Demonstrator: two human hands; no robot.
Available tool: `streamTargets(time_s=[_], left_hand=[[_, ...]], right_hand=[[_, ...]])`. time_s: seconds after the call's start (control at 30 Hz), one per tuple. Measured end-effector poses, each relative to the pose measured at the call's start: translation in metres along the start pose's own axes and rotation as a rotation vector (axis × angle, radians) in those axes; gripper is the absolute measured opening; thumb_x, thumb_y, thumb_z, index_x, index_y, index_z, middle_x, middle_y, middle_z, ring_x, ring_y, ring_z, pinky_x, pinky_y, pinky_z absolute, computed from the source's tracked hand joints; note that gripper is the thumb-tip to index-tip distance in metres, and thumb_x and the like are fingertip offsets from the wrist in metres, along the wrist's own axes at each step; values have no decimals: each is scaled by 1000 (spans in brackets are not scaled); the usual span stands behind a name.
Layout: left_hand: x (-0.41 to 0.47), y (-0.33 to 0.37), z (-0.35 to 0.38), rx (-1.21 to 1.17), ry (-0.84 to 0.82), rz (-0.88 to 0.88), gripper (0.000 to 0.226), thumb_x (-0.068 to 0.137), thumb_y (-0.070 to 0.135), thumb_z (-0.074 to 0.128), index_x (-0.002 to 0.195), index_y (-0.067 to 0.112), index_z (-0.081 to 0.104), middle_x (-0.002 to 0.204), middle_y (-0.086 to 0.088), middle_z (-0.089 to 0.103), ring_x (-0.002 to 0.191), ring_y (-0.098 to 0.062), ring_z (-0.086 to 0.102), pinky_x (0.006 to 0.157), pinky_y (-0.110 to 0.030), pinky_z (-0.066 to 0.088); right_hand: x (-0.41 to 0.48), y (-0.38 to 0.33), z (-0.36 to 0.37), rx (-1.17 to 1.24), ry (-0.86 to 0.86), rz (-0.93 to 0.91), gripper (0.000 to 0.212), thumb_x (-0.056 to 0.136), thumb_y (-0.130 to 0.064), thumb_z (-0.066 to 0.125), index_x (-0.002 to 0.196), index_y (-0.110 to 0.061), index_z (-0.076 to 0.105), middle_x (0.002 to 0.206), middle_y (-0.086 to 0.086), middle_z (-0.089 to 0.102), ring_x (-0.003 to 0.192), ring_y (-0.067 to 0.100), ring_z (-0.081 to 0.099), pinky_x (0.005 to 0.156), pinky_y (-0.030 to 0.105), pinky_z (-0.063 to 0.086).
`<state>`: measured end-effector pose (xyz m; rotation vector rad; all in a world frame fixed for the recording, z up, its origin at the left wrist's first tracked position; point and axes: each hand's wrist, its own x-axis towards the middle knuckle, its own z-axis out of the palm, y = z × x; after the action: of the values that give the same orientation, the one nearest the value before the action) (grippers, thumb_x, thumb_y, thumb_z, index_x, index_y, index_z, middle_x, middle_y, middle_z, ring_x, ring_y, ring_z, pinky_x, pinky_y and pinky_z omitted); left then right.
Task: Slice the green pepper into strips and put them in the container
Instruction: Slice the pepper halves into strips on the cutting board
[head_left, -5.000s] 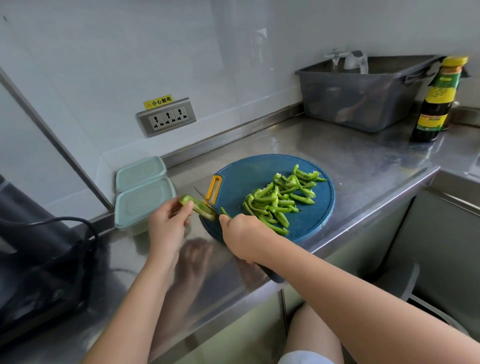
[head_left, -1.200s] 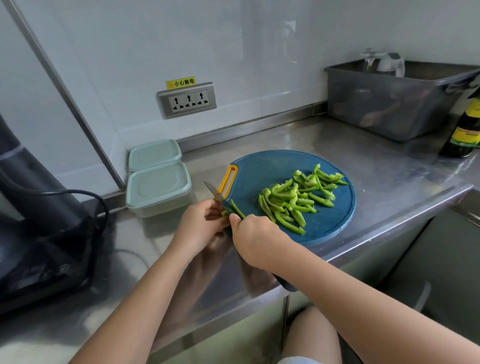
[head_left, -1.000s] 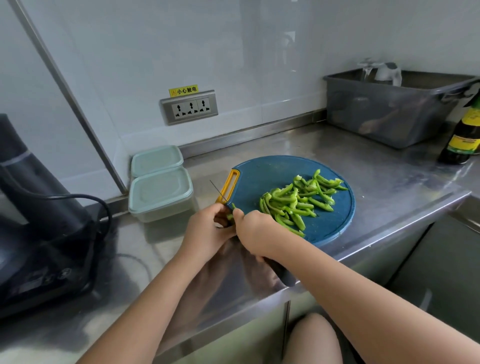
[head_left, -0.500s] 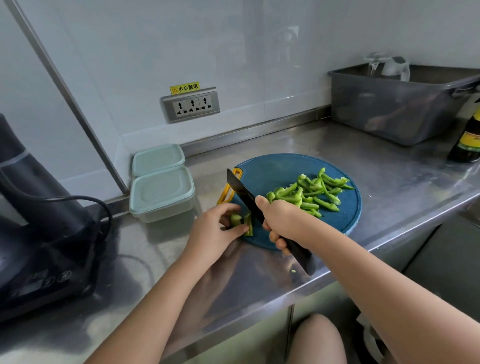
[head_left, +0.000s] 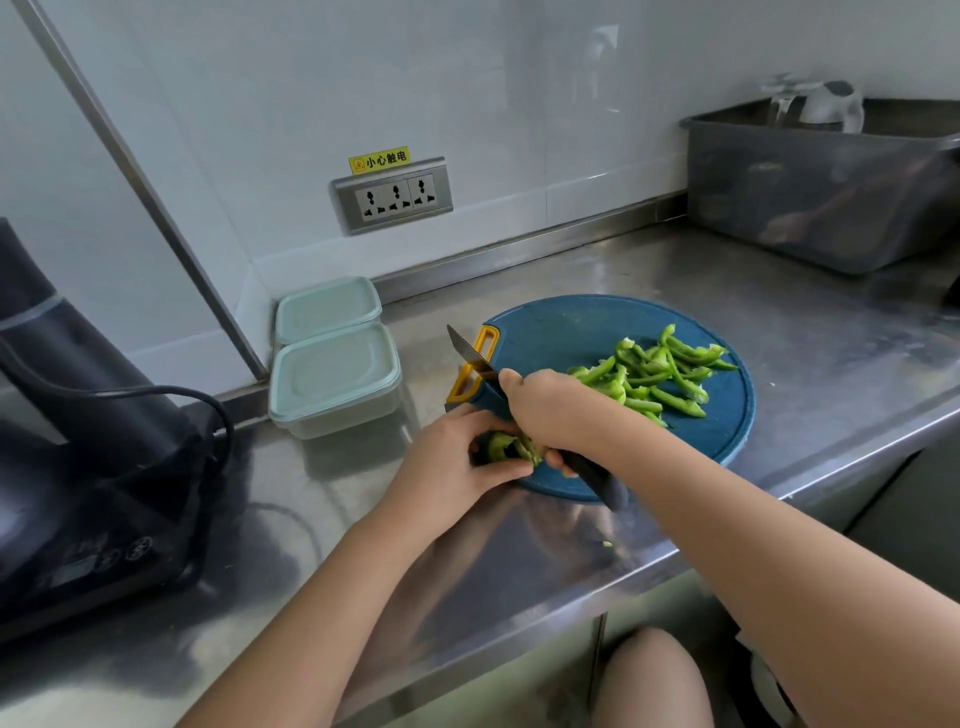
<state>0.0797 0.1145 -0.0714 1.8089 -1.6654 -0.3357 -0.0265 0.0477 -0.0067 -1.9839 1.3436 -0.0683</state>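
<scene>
Our left grip (head_left: 457, 457) is curled round a piece of green pepper (head_left: 506, 447), holding it at the near left edge of the round blue cutting board (head_left: 561, 332). Our right grip (head_left: 545, 410), touching the left one, is wrapped tight on the handle of a knife (head_left: 470, 353). The blade runs away from it to the back left and crosses the board's yellow handle loop (head_left: 467, 382); the dark butt of the handle sticks out toward us. The right grip hides where the edge meets the pepper, so we cannot tell whether it touches.

Just right of the right grip, a loose heap of cut strips (head_left: 654, 374) lies on the board. Left of and beyond the left grip, two lidded pale green containers (head_left: 335, 379) stand side by side on the steel counter (head_left: 805, 332), both closed. Further left sits a black appliance (head_left: 93, 441) with its cable (head_left: 171, 395) looping toward the containers. Far beyond the right grip a grey tub (head_left: 821, 202) stands against the wall, and a wall socket (head_left: 392, 195) is set above the containers.
</scene>
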Motion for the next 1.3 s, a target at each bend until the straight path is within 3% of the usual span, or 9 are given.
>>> streamTargets(time_s=[0.07, 0.13, 0.23, 0.5, 0.7, 1.03, 1.3], left_hand=[[0, 2, 2, 31, 22, 19, 31, 71, 33, 79, 100, 25, 71, 94, 13, 59, 77, 2, 49, 66, -3, 33], [1, 4, 4, 44, 44, 27, 32, 71, 33, 80, 99, 23, 71, 93, 13, 58, 81, -1, 50, 67, -3, 33], [-1, 6, 9, 27, 82, 18, 34, 70, 33, 81, 100, 21, 69, 93, 11, 59, 84, -4, 52, 70, -3, 35], [-1, 1, 11, -21, 178, 39, 21, 69, 28, 82, 85, 20, 71, 87, 9, 60, 81, -2, 55, 70, -6, 36], [-2, 2, 11, 51, 196, 104, 14, 72, 20, 80, 83, 20, 72, 87, 7, 63, 82, -8, 58, 72, -20, 43], [-4, 5, 11, 65, 200, 105, 12, 74, 16, 78, 84, 19, 73, 82, 6, 65, 72, -6, 55, 64, -8, 38], [-3, 3, 10, 109, 167, 128, 13, 73, 13, 79, 83, 12, 71, 81, 5, 65, 73, -8, 56, 65, -3, 35]], right_hand=[[1, 9, -4, 91, -47, 57, 34, 103, -21, 23, 118, -4, 49, 76, 15, 49, 54, 18, 42, 60, 34, 45], [-5, 15, -8, 99, -144, 186, 38, 101, -36, 24, 90, -11, 49, 68, 14, 48, 55, 21, 44, 62, 31, 46], [-8, 27, -18, 295, -126, 244, 50, 93, -56, 32, 71, -12, 44, 48, 2, 43, 36, 18, 36, 45, 22, 34], [-38, 54, -30, 385, -200, 174, 56, 89, -65, 32, 66, -15, 43, 40, -3, 39, 30, 14, 33, 40, 19, 31], [-43, 63, -16, 341, -227, 168, 57, 89, -66, 31, 71, -14, 44, 42, -1, 40, 28, 14, 33, 38, 16, 29], [-41, 60, -12, 316, -240, 155, 57, 90, -66, 30, 71, -13, 42, 46, 2, 37, 28, 15, 32, 37, 18, 30], [-45, 31, -13, 218, -256, 324, 59, 92, -64, 27, 73, -10, 39, 54, 6, 39, 42, 19, 33, 46, 23, 28]])
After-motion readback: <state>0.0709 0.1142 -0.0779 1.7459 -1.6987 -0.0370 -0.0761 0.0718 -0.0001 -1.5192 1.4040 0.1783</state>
